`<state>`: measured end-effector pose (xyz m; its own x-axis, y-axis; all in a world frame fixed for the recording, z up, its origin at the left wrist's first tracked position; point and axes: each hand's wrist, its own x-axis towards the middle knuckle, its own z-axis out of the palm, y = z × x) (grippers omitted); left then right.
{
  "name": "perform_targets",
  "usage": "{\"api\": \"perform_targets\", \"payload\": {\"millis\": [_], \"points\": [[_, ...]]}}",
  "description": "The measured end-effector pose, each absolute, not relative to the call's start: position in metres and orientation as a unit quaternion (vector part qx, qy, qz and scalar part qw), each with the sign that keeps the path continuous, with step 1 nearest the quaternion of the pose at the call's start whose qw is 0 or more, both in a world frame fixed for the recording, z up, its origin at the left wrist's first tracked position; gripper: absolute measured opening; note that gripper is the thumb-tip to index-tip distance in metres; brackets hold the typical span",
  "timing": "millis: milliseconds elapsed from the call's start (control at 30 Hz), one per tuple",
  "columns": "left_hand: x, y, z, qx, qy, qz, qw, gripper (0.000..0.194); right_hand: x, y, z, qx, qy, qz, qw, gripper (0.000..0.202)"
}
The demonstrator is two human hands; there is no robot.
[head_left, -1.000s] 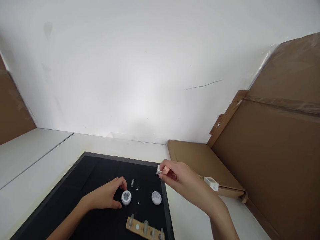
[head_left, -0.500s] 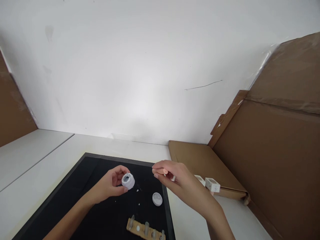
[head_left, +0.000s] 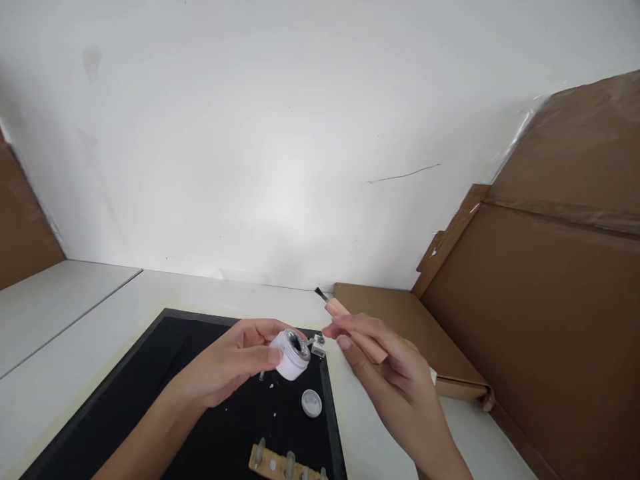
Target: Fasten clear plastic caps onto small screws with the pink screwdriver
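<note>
My left hand (head_left: 233, 367) is closed around a small white jar (head_left: 290, 363), tilted toward the right. Its mouth is uncovered, and silvery grey material coats the rim and inside. My right hand (head_left: 395, 373) pinches a small brush (head_left: 350, 319) by its thick peach handle. The dark bristles point up and to the left, above the jar and apart from it. Below the hands, a round whitish lid (head_left: 311, 404) lies on the black mat (head_left: 200, 427). A small white block (head_left: 319, 345) with grey on top shows just behind the jar.
At the mat's near edge, a tan strip (head_left: 273, 465) carries several clear nail-shaped tips. Small white crumbs are scattered on the mat. A flat cardboard box (head_left: 400, 320) lies to the right, with cardboard panels (head_left: 560, 280) beside it and a white wall (head_left: 275, 147) behind.
My left hand has brought the jar right and closer to me. My right hand has turned the brush so its handle and bristles show, and has shifted slightly right. The small block has come into sight.
</note>
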<state>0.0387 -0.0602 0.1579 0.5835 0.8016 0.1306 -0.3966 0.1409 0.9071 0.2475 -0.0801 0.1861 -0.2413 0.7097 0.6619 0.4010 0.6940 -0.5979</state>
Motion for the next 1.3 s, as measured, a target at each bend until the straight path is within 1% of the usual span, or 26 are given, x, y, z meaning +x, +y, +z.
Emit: {"api": "perform_targets", "payload": {"millis": [200, 400, 667, 867, 1167, 1300], "points": [[0.038, -0.055, 0.157, 0.494, 0.172, 0.408, 0.748, 0.031, 0.243, -0.078, 0.179, -0.351, -0.783, 0.129, 0.497, 0.027], [0.030, -0.047, 0.156, 0.480, 0.182, 0.373, 0.773, 0.036, 0.233, -0.071, 0.174, -0.344, -0.788, 0.122, 0.497, 0.028], [0.025, -0.037, 0.148, 0.492, 0.188, 0.359, 0.770, 0.037, 0.226, -0.063, 0.165, -0.339, -0.792, 0.119, 0.494, 0.026], [0.025, -0.035, 0.145, 0.495, 0.186, 0.348, 0.774, 0.038, 0.223, -0.061, 0.161, -0.339, -0.790, 0.136, 0.493, 0.030], [0.027, -0.034, 0.144, 0.514, 0.195, 0.347, 0.760, 0.040, 0.221, -0.063, 0.163, -0.348, -0.755, 0.198, 0.519, 0.030], [0.029, -0.035, 0.145, 0.512, 0.198, 0.348, 0.760, 0.037, 0.222, -0.062, 0.164, -0.362, -0.741, 0.188, 0.533, 0.029]]}}
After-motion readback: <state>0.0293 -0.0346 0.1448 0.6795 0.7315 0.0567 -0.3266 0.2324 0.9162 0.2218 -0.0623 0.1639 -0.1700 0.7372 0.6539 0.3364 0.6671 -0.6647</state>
